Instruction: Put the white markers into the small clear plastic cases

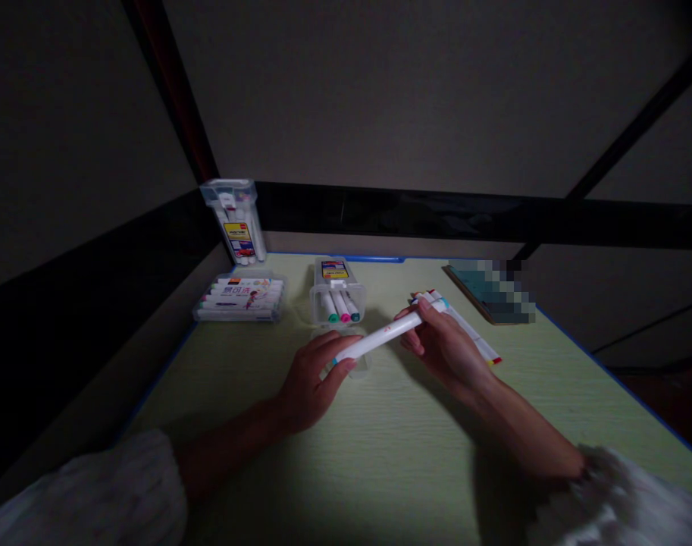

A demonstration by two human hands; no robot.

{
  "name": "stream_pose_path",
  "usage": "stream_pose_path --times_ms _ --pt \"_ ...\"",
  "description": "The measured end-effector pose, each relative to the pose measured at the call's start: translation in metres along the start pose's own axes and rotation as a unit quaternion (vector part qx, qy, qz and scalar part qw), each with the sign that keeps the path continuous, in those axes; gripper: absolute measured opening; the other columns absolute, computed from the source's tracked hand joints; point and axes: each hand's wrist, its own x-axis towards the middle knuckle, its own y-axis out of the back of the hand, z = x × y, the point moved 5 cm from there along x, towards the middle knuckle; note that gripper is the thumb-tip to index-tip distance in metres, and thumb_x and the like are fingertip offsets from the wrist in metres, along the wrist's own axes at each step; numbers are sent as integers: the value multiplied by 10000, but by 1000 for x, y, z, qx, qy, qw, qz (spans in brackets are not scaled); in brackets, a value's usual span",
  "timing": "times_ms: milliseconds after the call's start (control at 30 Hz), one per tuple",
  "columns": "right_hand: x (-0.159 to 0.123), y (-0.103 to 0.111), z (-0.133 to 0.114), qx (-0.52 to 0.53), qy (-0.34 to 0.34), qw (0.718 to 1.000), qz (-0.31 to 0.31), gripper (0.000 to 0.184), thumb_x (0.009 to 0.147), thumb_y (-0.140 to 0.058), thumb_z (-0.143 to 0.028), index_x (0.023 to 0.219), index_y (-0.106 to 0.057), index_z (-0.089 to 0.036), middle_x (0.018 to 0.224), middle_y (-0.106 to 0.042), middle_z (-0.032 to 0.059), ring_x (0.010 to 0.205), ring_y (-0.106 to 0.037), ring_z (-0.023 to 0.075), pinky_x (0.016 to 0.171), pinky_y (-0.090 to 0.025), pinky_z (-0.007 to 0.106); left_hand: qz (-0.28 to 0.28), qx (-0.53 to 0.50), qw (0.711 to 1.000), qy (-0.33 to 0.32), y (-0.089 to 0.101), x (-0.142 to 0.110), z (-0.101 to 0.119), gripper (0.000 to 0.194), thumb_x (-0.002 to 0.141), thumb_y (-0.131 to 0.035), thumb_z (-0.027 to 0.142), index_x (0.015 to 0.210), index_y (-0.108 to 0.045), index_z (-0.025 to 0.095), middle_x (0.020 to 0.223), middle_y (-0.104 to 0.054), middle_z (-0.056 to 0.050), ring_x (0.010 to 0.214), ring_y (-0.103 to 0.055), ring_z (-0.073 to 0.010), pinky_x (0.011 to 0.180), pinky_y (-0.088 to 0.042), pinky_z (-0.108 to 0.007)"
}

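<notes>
Between my two hands I hold a white marker with light blue ends, tilted up toward the right. My left hand pinches its lower end. At the upper end, the fingers and thumb of my right hand close around it. Just beyond lies a clear plastic marker case, its open end facing me, with green, pink and dark teal marker tips showing. Its clear lid rests on the table, partly behind my left hand. A few white markers with red and yellow ends lie beside my right hand.
A clear case of markers lies flat at the left. Behind it another marker case stands upright against the wall. A teal-covered book or pad, partly pixelated, is at the right. The pale green table has a blue edge.
</notes>
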Motion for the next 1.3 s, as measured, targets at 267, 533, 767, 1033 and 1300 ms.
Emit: stream_pose_path --times_ms 267,533,767,1033,1300 --pt "-1 -2 -1 -4 6 1000 -6 339 729 -633 -485 645 -612 -157 403 -427 -57 417 -325 67 465 -245 238 -9 0 1000 8 0 0 0 243 868 -472 209 1053 -618 149 931 -667 -70 848 -618 -168 758 -502 -285" --pt "-2 -2 0 -3 0 1000 -3 347 718 -641 -499 642 -604 -163 410 -440 -56 408 -328 70 453 -236 243 -19 -5 1000 24 -1 0 -1 253 874 -459 232 1049 -625 156 903 -660 -71 824 -611 -176 752 -494 -289" --pt "-2 -2 0 2 -4 1000 -9 337 740 -632 -481 654 -611 -156 418 -434 -57 409 -322 66 449 -235 235 -16 -6 1000 5 0 0 1 241 869 -460 210 1047 -617 169 873 -645 -50 801 -601 -162 732 -494 -273" --pt "-3 -8 0 42 -27 999 -23 344 649 -709 -494 680 -643 -157 400 -443 -63 411 -345 65 437 -269 217 -4 60 995 -80 3 -4 13 253 865 -483 237 1090 -560 149 863 -631 -71 781 -599 -161 692 -515 -278" --pt "-3 -10 8 78 -52 995 -29 284 677 -718 -432 719 -672 -155 458 -480 -53 443 -395 51 436 -337 176 23 90 984 -149 5 -6 27 279 835 -519 209 1107 -518 148 784 -601 -44 701 -564 -137 633 -497 -242"
